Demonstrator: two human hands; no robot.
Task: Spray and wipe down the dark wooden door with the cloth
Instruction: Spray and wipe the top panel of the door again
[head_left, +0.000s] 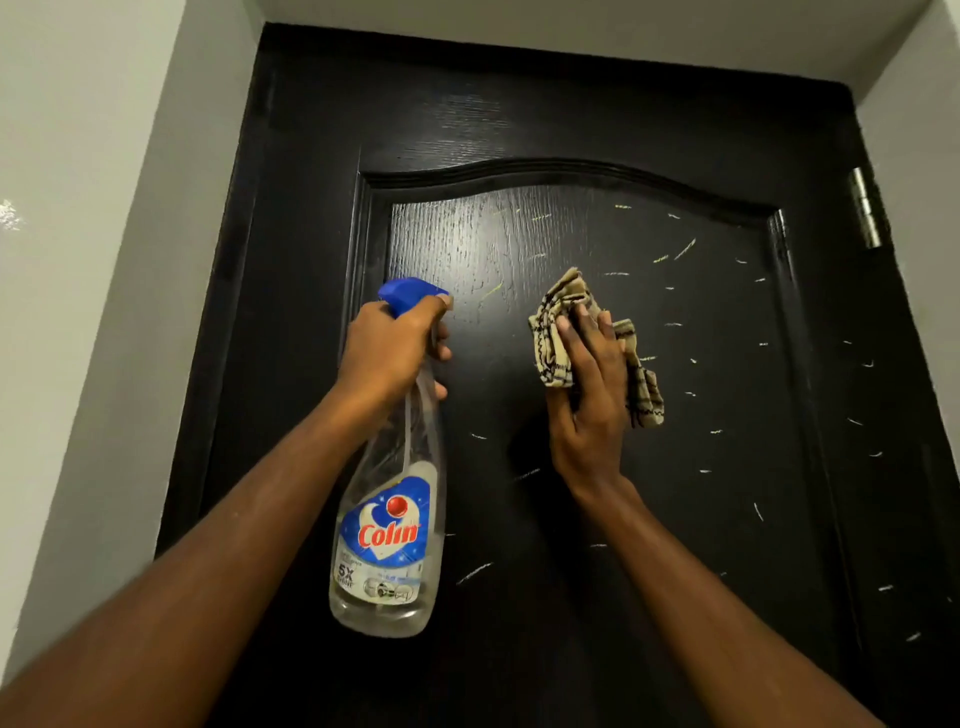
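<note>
Fingers (582, 343) of the right hand (592, 405) lie straight and close together, pressing the cloth (563, 296) on the door (571, 104). Left of them, the left hand (387, 353) grips the bottle (387, 540).

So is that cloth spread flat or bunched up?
Bunched up: the cloth lies in crumpled folds under the right hand, pressed against the door.

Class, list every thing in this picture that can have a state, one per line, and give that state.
door: sits in its frame, panel flecked with pale streaks.
spray bottle: upright, liquid level unclear.
left hand: grips the spray bottle's neck.
cloth: crumpled, pressed against the door.
right hand: flat, fingers straight, presses the cloth.
</note>
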